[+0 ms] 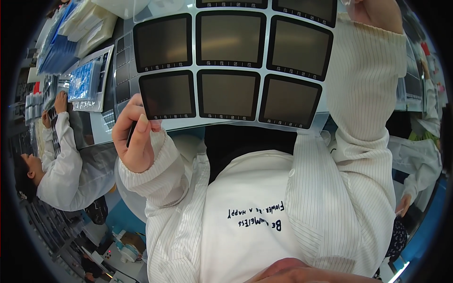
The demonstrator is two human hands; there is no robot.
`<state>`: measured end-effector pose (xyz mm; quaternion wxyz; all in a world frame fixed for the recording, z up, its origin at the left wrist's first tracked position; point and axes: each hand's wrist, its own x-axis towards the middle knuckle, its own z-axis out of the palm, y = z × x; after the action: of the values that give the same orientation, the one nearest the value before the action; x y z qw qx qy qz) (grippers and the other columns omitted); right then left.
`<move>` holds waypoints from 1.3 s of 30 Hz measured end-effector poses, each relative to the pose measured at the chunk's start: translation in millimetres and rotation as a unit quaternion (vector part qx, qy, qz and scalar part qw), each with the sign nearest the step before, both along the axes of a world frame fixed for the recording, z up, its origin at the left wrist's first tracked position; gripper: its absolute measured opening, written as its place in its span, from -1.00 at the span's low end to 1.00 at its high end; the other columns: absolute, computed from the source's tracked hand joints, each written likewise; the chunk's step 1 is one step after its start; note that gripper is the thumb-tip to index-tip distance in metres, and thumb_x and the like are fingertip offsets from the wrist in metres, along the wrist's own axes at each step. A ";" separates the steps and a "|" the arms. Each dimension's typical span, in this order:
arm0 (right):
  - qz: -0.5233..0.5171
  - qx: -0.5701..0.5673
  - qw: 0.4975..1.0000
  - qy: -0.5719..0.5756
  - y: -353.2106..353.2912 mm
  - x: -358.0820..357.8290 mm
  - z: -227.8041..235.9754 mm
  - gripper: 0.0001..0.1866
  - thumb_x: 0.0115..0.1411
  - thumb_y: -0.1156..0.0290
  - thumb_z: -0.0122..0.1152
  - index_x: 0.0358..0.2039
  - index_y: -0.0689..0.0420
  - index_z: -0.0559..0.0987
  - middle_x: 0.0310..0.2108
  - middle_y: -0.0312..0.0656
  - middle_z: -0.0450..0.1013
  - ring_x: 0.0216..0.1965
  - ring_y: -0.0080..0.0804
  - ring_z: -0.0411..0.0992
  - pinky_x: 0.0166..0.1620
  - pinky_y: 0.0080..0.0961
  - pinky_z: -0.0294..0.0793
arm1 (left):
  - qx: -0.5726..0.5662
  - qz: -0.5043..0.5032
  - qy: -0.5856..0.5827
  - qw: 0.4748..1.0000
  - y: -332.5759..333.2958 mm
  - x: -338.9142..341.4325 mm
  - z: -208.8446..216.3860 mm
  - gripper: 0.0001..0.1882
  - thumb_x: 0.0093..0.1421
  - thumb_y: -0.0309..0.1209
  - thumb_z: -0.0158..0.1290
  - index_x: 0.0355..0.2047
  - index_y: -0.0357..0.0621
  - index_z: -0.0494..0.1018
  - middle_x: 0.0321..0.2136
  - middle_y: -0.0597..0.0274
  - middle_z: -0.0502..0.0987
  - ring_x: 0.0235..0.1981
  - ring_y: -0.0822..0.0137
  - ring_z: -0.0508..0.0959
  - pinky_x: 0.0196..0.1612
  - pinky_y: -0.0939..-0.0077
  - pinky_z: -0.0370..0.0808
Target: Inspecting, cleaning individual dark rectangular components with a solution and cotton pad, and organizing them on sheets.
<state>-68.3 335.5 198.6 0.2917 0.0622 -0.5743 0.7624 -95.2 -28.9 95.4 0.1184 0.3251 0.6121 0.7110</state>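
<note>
A pale sheet (195, 55) carries rows of dark rectangular panels (230, 40) with black borders and small marks along their lower edges. It spans the upper middle of the view, its near edge reaching over the table edge in front of me. My left hand (135, 137) is closed at the sheet's lower left corner, thumb and fingers pinching there. A thin dark object (129, 137), whose kind I cannot make out, shows against that hand's fingers. My right hand (379, 15) is at the sheet's upper right corner; the top of the view cuts off most of its fingers.
Stacks of white and blue sheets or trays (78, 33) stand at the far left, near a blue package (85, 80) in clear wrap. A co-worker (61, 170) in white works at the left. Another person's arm (415, 172) shows at the right. More dark panels (123, 73) lie beside the sheet.
</note>
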 end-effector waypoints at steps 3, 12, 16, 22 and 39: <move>0.047 0.024 0.998 -0.029 9.5 -0.6 -13.9 -0.79 0.30 0.36 0.02 -0.37 0.23 0.52 -0.67 -0.27 0.45 -0.86 -0.69 0.21 -0.78 -0.79 0.14 | 0.005 -0.038 -0.073 0.997 -0.9 3.8 -3.5 -0.83 0.19 -0.44 -0.07 -0.51 -0.24 0.34 -0.51 0.21 0.39 -0.47 0.45 0.34 -0.38 0.62 0.27; -0.033 -0.061 0.973 -0.220 26.0 -9.6 -83.0 -0.82 0.27 0.37 0.09 -0.37 0.21 0.54 -0.71 -0.34 0.39 -0.85 -0.68 0.21 -0.78 -0.75 0.08 | -0.027 -0.170 -0.256 0.951 3.3 20.9 -21.7 -0.78 0.23 -0.36 -0.08 -0.53 -0.17 0.30 -0.55 0.26 0.34 -0.50 0.44 0.31 -0.38 0.56 0.27; -0.025 -0.068 0.967 -0.244 26.2 -9.0 -91.8 -0.83 0.26 0.37 0.11 -0.35 0.21 0.55 -0.69 -0.35 0.40 -0.86 -0.69 0.20 -0.79 -0.74 0.08 | -0.028 -0.192 -0.291 0.937 2.2 21.8 -23.5 -0.78 0.25 -0.35 -0.10 -0.52 -0.16 0.31 -0.55 0.27 0.34 -0.50 0.44 0.30 -0.38 0.55 0.28; -0.024 -0.039 0.957 -0.285 34.0 -6.8 -101.6 -0.79 0.27 0.34 0.09 -0.31 0.24 0.55 -0.70 -0.36 0.40 -0.86 -0.70 0.18 -0.76 -0.76 0.06 | -0.026 -0.194 -0.307 0.931 1.2 20.7 -23.4 -0.78 0.26 -0.35 -0.11 -0.52 -0.16 0.31 -0.55 0.28 0.34 -0.49 0.44 0.30 -0.39 0.55 0.26; -0.033 -0.042 0.951 -0.304 33.5 -3.2 -109.2 -0.75 0.28 0.31 0.08 -0.25 0.27 0.54 -0.75 -0.36 0.37 -0.87 -0.68 0.18 -0.77 -0.75 0.05 | -0.045 -0.183 -0.317 0.930 -2.3 19.9 -25.0 -0.77 0.24 -0.34 -0.09 -0.54 -0.16 0.32 -0.56 0.26 0.35 -0.50 0.43 0.31 -0.37 0.52 0.27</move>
<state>-71.4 369.0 89.5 0.1309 -0.2041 -0.6050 0.7584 -75.3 -31.3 70.4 0.4487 0.1839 0.5042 0.7146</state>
